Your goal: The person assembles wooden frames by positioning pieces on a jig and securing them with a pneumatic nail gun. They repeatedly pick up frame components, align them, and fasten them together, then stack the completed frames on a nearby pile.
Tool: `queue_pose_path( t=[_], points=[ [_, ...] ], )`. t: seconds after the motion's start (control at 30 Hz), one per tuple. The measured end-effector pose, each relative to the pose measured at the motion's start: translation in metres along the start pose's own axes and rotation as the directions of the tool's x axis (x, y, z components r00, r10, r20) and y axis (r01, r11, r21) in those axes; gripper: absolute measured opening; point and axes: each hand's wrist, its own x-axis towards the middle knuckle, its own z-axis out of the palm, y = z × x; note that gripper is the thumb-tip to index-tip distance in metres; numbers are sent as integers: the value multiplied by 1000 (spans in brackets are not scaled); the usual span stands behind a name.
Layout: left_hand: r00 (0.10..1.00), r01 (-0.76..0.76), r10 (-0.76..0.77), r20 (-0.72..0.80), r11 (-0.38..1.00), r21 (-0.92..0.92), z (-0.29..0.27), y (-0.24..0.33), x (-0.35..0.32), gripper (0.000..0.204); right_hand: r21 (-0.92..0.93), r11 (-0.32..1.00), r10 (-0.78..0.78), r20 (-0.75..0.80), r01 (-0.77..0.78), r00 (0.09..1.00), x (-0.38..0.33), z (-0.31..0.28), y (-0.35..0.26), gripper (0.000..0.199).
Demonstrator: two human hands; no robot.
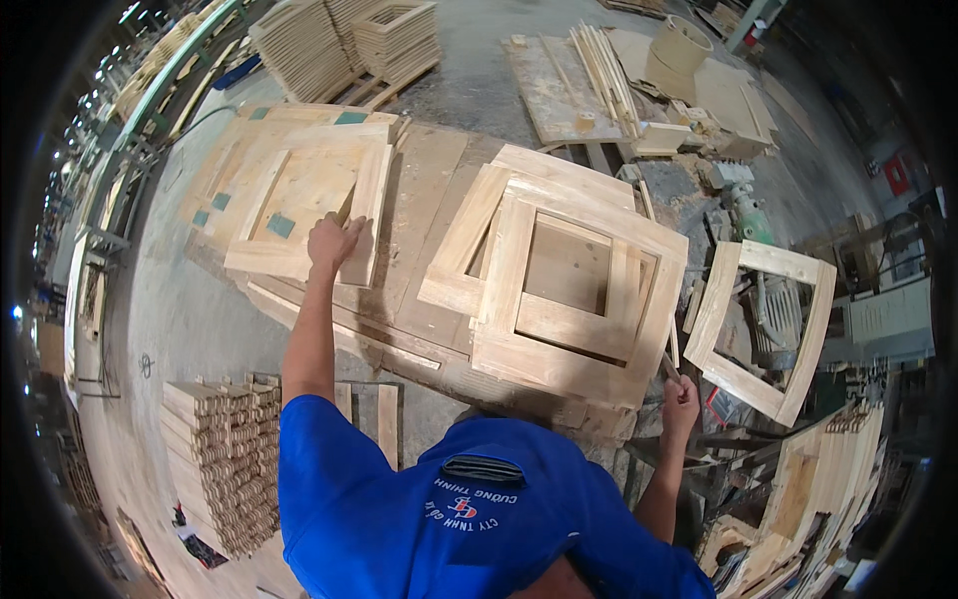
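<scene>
On the left part of the worktable lies a pale wooden frame. My left hand is closed over its near right part, with a small flat brown piece sticking up from the fingers; its kind is unclear. My right hand is lower right, beside the near right corner of a stack of frames. It is closed on a thin stick-like piece, whose kind I cannot make out. The uppermost stacked frame lies skewed over another frame.
Another wooden frame rests at the right, over machinery. A tall stack of wooden pieces stands lower left. Piled frames stand at the back. Loose strips and a round tan container sit on boards farther off.
</scene>
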Motion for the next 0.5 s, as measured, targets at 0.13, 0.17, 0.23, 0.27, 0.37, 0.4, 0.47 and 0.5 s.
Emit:
queue_pose_path(
  t=[0.13, 0.17, 0.23, 0.27, 0.37, 0.4, 0.47, 0.5],
  points=[
    [995, -98, 95, -29, 987, -128, 28, 22, 26, 93, 24, 1000, -9, 19, 8, 1000, -18, 5, -12, 52],
    [996, -90, 88, -26, 990, -110, 28, 32, 32, 95, 40, 999, 21, 28, -22, 999, -23, 8, -16, 52],
    [999, -48, 46, -23, 993, -112, 36, 35, 40, 101, 43, 998, 46, 55, -48, 997, -32, 15, -38, 53],
    [999, -19, 24, 46, 994, -103, 33, 36, 47, 100, 41, 998, 41, 59, -44, 997, -34, 12, -40, 53],
    [997, 51, -40, 73, 985, -164, 32, 44, 42, 92, -29, 998, -51, 33, 52, 998, -45, 3, -38, 50],
    [997, 54, -44, 63, 984, -167, 24, 44, 42, 87, -18, 998, -53, 28, 54, 998, -45, -1, -36, 48],
    [997, 75, -71, 33, 983, -165, 3, 37, 37, 76, 9, 998, -59, 41, 59, 997, -44, -7, -32, 46],
    [999, 44, -44, 4, 981, -191, -6, 35, 30, 76, 126, 992, -7, 24, 4, 1000, -43, -4, -36, 43]
  ],
)
